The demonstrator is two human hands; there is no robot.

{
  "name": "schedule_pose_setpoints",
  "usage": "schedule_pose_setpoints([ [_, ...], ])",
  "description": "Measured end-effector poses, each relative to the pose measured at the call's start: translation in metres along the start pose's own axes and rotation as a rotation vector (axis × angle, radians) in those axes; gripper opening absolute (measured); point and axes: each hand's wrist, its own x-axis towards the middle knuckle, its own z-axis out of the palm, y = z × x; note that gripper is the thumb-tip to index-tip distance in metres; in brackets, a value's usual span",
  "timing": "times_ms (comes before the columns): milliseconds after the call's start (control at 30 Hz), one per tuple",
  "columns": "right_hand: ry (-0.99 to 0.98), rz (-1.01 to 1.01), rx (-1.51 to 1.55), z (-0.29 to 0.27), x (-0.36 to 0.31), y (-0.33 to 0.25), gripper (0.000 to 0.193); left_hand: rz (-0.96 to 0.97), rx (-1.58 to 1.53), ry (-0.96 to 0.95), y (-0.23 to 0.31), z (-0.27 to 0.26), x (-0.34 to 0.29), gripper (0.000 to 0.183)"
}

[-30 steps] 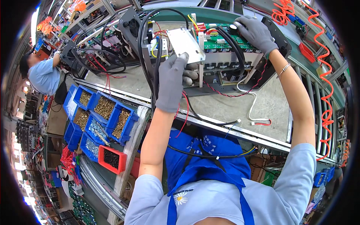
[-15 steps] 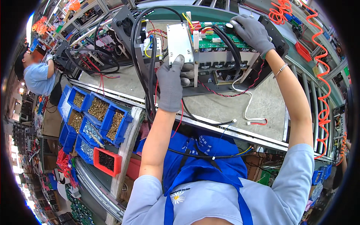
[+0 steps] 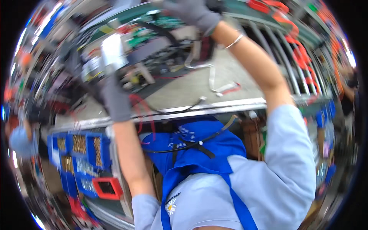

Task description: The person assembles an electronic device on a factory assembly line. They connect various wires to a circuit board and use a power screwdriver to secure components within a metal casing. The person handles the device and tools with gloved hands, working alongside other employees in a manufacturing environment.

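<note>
Grey workbench holds open chassis, left hand pinches lower end of white plate just left of green circuit board, right hand near chassis's far right corner, its grip too blurred to tell

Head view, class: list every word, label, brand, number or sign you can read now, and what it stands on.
No text is readable.
Pale-blue shirt: dark lettering by the daisy print, too small and blurred.
Blue apron: white marks, too blurred to tell if writing.
White plate at the left hand: no lettering can be made out.
</note>
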Motion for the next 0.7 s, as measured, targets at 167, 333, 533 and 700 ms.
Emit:
schedule_pose_setpoints([
  [167, 0.151, -0.122, -0.344, -0.121, -0.111, -0.117, 0.043, -0.145, 0.065, -0.076, 0.005, -0.004, -0.036, 0.05],
  [333, 0.415, 0.366, -0.897, -0.299, -0.226, -0.104, 0.059, -0.305, 0.111, -0.051, -0.035, -0.039, -0.093, 0.051],
  [533, 0.533, 1.302, -0.181, -0.385, -0.384, -0.076, 0.064, -0.505, -0.17, -0.06, -0.072, -0.074, -0.129, 0.037],
  [700, -0.004, 1.345, -0.874, -0.322, -0.372, -0.086, 0.038, -0.375, 0.074, 0.026, -0.052, -0.049, -0.165, 0.035],
])
